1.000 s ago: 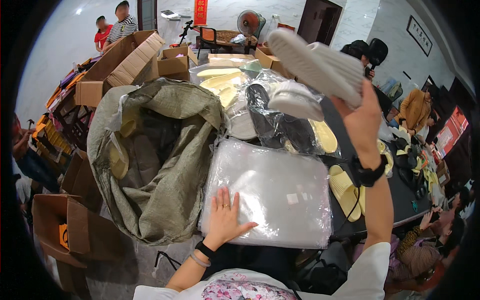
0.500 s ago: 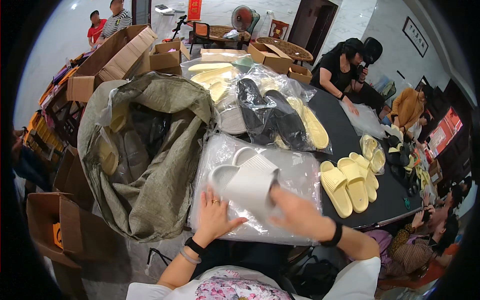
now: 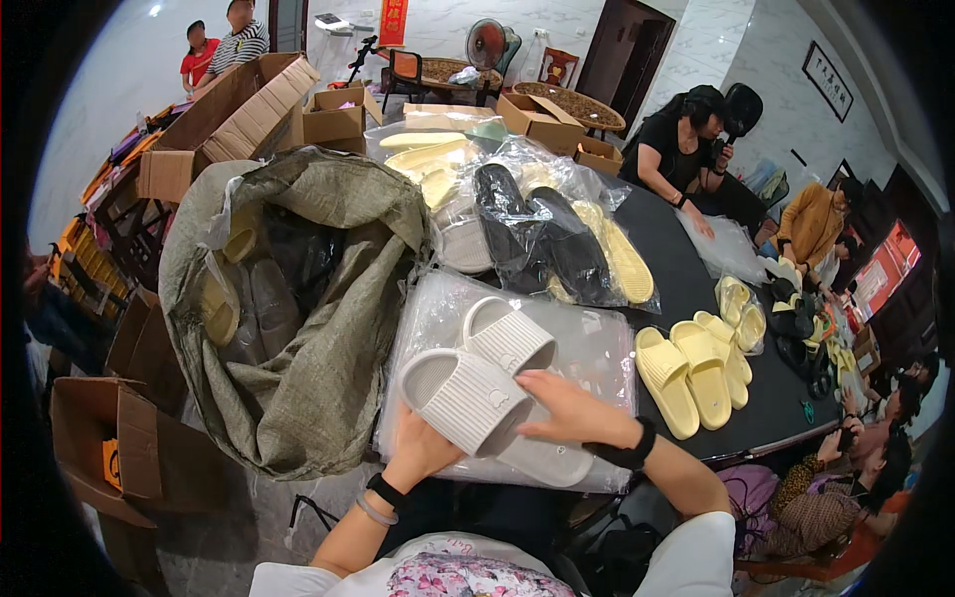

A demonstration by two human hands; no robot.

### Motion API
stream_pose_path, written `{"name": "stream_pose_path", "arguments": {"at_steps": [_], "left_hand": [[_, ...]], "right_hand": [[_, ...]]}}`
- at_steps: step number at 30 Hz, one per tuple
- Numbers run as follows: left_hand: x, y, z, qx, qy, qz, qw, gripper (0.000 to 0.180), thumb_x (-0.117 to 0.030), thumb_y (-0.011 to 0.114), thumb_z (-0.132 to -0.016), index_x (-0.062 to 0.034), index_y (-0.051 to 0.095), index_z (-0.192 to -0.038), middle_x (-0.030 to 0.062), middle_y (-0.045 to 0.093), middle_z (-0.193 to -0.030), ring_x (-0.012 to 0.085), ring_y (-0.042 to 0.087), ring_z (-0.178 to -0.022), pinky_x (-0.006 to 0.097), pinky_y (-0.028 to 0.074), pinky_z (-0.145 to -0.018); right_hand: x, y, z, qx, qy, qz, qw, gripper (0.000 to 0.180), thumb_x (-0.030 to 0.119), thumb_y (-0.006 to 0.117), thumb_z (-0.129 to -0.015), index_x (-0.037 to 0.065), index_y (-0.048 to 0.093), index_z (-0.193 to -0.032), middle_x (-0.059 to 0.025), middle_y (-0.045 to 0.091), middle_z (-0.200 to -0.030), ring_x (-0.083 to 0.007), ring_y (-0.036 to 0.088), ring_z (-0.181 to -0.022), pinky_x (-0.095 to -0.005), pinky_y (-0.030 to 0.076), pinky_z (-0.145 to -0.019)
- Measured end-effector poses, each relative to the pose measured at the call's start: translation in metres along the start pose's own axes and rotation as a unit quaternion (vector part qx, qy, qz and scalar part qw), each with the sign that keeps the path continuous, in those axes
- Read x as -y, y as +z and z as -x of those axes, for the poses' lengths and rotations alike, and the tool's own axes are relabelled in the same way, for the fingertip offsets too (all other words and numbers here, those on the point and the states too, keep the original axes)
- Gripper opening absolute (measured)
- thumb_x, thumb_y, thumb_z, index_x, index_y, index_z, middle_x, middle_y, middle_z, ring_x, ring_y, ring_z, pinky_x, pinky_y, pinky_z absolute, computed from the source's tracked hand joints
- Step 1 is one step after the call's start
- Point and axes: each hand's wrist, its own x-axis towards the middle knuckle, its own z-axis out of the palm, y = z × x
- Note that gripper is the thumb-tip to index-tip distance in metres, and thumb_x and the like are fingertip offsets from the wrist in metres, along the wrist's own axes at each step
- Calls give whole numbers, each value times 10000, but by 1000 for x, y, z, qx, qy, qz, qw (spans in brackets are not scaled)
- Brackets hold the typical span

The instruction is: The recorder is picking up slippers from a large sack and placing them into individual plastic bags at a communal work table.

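Two light grey slide slippers, a near one (image 3: 470, 400) and a far one (image 3: 510, 340), lie overlapping on a stack of clear plastic bags (image 3: 612, 368). Their ribbed straps face up, each with a small raised figure. My left hand (image 3: 426, 445) grips the near slipper's left edge, its fingers hidden beneath. From the right, my right hand (image 3: 572, 406) holds the pair where they overlap, fingers above and thumb lower down; it covers the far slipper's heel. Several pale yellow slides (image 3: 700, 363) stand to the right. Bagged black slides (image 3: 567, 239) lie beyond the stack.
A large woven sack (image 3: 328, 388) with bagged slippers inside stands open at my left, beside cardboard boxes (image 3: 109, 438). The dark table (image 3: 652, 224) curves away to the right. A person in black (image 3: 662, 149) touches plastic bags across it; other people sit along the right.
My left hand has slid under the near slipper's edge. My right hand, blurred before, has settled on the slippers, and the near one has turned, showing its strap more fully.
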Motion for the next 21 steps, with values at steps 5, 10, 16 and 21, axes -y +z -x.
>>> {"name": "stream_pose_path", "arguments": {"at_steps": [5,10,16,21], "left_hand": [[1,3,4,19,-12,-1,1000,521,-362,628,-724,-154,556,-1196,99,545,-1215,268,482,-1148,488,298,-964],[-1,3,4,72,-63,4,995,652,-535,599,-731,-95,536,-1209,134,514,-1246,308,447,-1176,522,227,-1011],[0,4,8,78,-85,-59,992,962,-705,515,-711,-17,338,-1359,286,194,-1429,428,158,-1339,540,112,-1062],[-1,1,6,78,-91,-73,990,927,-698,501,-717,-29,372,-1346,266,255,-1413,398,180,-1338,531,117,-1066]], "right_hand": [[20,17,-15,6,131,82,988,361,158,655,-715,34,529,-1030,-113,569,-955,-309,547,-949,-417,443,-800],[13,0,-15,22,177,136,974,437,77,627,-670,92,525,-1094,-105,585,-990,-336,569,-909,-429,462,-736],[-46,-42,-13,-96,195,9,976,268,50,564,-774,50,610,-1038,-129,633,-938,-290,615,-865,-363,477,-714],[-96,-26,5,-47,321,-409,853,276,157,566,-856,14,604,-1089,-25,633,-994,-98,584,-868,-264,472,-734]]}}
